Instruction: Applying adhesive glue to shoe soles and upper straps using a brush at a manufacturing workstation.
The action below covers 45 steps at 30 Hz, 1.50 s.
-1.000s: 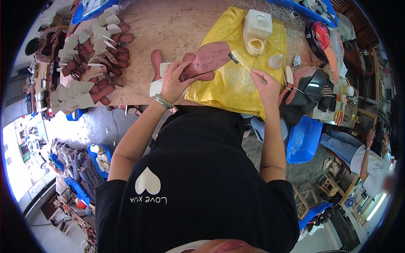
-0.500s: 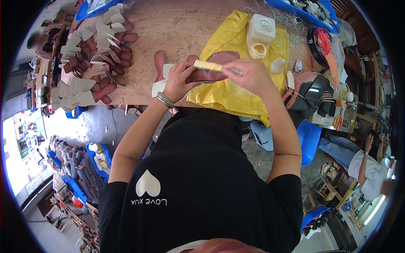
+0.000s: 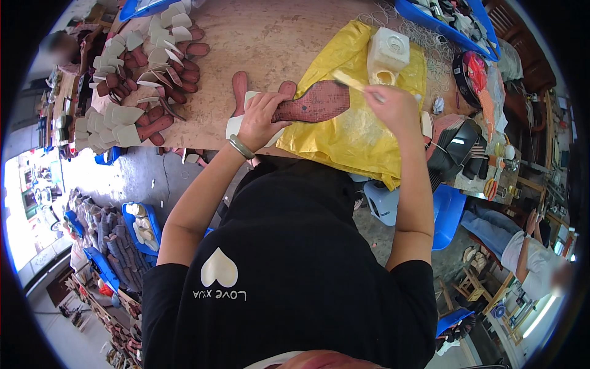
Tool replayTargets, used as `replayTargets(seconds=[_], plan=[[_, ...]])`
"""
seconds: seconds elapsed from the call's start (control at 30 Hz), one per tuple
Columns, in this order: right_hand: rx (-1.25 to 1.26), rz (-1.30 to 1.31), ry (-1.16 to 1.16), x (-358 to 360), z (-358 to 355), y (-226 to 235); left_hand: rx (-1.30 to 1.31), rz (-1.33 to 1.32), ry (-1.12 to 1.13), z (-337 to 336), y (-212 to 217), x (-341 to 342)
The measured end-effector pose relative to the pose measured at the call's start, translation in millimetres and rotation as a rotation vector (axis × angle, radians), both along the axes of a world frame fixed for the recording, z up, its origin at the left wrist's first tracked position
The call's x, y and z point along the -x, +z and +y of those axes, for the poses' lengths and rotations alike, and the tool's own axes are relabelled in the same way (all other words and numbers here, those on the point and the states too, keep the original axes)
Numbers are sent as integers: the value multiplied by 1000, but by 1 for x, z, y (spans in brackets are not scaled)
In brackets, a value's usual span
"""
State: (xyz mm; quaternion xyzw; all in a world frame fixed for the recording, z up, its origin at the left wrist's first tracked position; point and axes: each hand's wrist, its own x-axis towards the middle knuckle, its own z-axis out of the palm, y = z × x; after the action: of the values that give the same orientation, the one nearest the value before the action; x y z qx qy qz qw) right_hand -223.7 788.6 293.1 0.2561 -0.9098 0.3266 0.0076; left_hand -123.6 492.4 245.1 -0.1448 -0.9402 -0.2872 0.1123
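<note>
My left hand grips the narrow end of a reddish-brown insole, holding it down at the edge of a yellow plastic sheet. The insole's wide end lies flat on the sheet, pointing right. In my closed right hand is a brush with a pale, slightly blurred head, raised to the right of the insole. Just beyond that hand a white plastic jug lies on the sheet, its cut opening facing me and crusted with yellowish stuff. More insoles with whitish pieces lie beside my left hand.
Rows of insoles with whitish pieces cover the left of the table. At right are stacked dark soles, orange-handled scissors and tangled string. A blue bin stands far right. Another person is at right.
My right hand has drawn the brush away from the insole, to the right and near the jug's opening, uncovering the insole. My left hand keeps its hold on the insole.
</note>
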Motion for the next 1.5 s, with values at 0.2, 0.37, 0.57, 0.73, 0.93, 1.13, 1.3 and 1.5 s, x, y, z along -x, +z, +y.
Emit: replayTargets(seconds=[0.2, 0.37, 0.57, 0.73, 0.93, 1.13, 1.3, 1.5], plan=[[159, -29, -76, -28, -10, 23, 20, 21, 42, -7, -2, -5], [55, 44, 186, -37, -49, 24, -10, 14, 65, -6, 2, -11], [-69, -11, -67, -11, 11, -1, -40, 17, 152, -24, -4, -33], [245, -159, -99, -28, -32, 21, -53, 53, 216, -42, -7, -47], [37, -162, 33, -13, -81, 11, -176, 96, 452, -75, -17, -66], [106, -527, 125, -57, -101, 15, -880, 155, 748, -138, -52, -97], [244, -552, 23, -66, -165, 4, -1219, 192, 1175, -226, -92, -129], [166, -522, -26, -82, -206, 21, -1190, -19, 1316, -323, -122, -143]])
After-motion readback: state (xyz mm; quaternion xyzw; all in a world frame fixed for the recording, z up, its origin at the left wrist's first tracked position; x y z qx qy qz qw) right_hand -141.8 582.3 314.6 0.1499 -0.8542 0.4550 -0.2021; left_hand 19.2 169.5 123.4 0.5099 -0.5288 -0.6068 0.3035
